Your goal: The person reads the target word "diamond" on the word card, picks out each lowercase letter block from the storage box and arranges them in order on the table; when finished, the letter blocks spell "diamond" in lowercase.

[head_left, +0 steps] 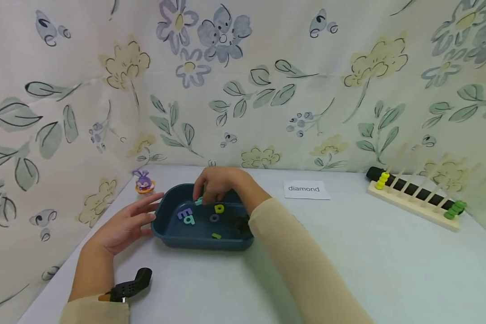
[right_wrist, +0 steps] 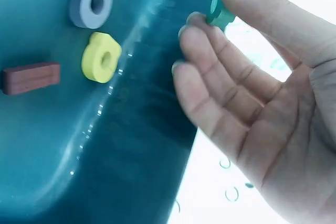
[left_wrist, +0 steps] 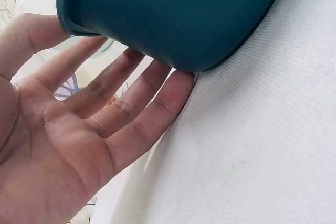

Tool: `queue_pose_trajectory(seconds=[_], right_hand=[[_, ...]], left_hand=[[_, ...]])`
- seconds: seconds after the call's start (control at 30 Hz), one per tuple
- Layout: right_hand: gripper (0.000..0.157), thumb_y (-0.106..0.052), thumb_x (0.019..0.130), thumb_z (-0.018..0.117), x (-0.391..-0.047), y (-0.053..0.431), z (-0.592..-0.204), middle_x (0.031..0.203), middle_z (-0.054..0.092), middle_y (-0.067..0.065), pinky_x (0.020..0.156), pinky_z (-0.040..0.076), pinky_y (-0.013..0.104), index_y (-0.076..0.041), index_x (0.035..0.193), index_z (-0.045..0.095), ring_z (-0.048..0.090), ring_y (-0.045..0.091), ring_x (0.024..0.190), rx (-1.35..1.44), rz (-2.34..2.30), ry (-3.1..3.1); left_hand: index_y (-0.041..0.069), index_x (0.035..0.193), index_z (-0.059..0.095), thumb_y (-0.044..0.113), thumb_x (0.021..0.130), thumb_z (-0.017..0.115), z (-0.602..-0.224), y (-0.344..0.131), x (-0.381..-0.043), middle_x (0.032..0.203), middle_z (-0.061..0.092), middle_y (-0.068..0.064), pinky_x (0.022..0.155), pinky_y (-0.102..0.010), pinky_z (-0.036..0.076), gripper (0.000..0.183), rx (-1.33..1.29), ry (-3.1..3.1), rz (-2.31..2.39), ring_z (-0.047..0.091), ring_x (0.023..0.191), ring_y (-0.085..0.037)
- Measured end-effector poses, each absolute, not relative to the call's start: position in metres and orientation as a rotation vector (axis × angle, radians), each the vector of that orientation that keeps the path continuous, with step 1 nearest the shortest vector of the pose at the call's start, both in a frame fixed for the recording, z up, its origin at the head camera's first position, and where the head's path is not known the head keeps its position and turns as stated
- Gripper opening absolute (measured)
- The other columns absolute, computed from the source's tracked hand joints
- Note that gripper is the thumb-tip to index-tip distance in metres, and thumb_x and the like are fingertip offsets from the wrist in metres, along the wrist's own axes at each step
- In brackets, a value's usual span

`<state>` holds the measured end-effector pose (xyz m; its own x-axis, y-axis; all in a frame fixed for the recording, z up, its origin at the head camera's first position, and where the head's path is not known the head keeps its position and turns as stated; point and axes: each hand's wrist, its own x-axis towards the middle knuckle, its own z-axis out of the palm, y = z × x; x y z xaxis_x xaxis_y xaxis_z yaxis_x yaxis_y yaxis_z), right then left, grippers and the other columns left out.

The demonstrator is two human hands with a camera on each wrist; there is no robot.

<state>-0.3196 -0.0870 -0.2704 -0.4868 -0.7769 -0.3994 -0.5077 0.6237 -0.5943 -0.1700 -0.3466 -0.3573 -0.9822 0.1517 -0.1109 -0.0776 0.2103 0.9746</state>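
A dark teal basin (head_left: 206,243) holds several small foam-like letters. My right hand (head_left: 216,182) is over its far side and pinches a green letter (right_wrist: 223,9) between thumb and fingers; which letter it is, I cannot tell. My left hand (head_left: 125,225) touches the basin's left wall with extended fingers, as the left wrist view shows too. Inside lie a purple m (head_left: 184,213), a light teal letter (head_left: 189,219), a yellow letter (right_wrist: 101,59), a grey-blue o (right_wrist: 91,3) and a small green letter (head_left: 216,236). A reddish-brown bar-shaped piece (right_wrist: 31,77) shows in the right wrist view.
A white card (head_left: 306,191) printed "diamond" lies right of the basin. Behind its left end stands a purple rabbit-like toy (head_left: 144,183). At the far right are a wooden peg rack (head_left: 413,205) with yellow and green beads and a black cylinder (head_left: 421,192). Floral cloth hangs behind.
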Motion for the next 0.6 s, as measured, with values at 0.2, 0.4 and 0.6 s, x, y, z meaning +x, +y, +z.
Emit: queue_pose_trajectory(seconds=[0.2,0.4,0.6], right_hand=[[0.020,-0.003,0.095,0.069,-0.318,-0.076,-0.260,0.110,0.073,0.010,0.084,0.062,0.030,-0.008,0.114,0.072,0.074,0.021,0.092,-0.966,-0.749,2.178],[0.026,-0.003,0.097,0.067,-0.316,-0.063,-0.253,0.121,0.072,0.019,0.085,0.061,0.030,-0.005,0.123,0.070,0.074,0.023,0.094,-0.981,-0.817,2.139],[0.022,-0.002,0.095,0.068,-0.311,-0.049,-0.251,0.124,0.070,0.020,0.087,0.062,0.032,-0.006,0.116,0.072,0.074,0.026,0.097,-0.990,-0.895,2.126]], left_hand=[[0.025,0.164,0.029,0.026,0.107,0.056,-0.360,-0.351,-0.171,0.168,0.024,-0.016,0.097,-0.037,0.055,0.063,0.097,2.305,1.863,0.046,0.133,-0.015],[0.025,0.164,0.030,0.026,0.107,0.056,-0.361,-0.354,-0.173,0.168,0.024,-0.015,0.096,-0.037,0.056,0.063,0.120,2.304,1.861,0.047,0.131,-0.011],[0.026,0.164,0.031,0.025,0.107,0.056,-0.363,-0.353,-0.174,0.164,0.030,-0.010,0.095,-0.035,0.056,0.062,0.118,2.301,1.847,0.051,0.128,-0.006]])
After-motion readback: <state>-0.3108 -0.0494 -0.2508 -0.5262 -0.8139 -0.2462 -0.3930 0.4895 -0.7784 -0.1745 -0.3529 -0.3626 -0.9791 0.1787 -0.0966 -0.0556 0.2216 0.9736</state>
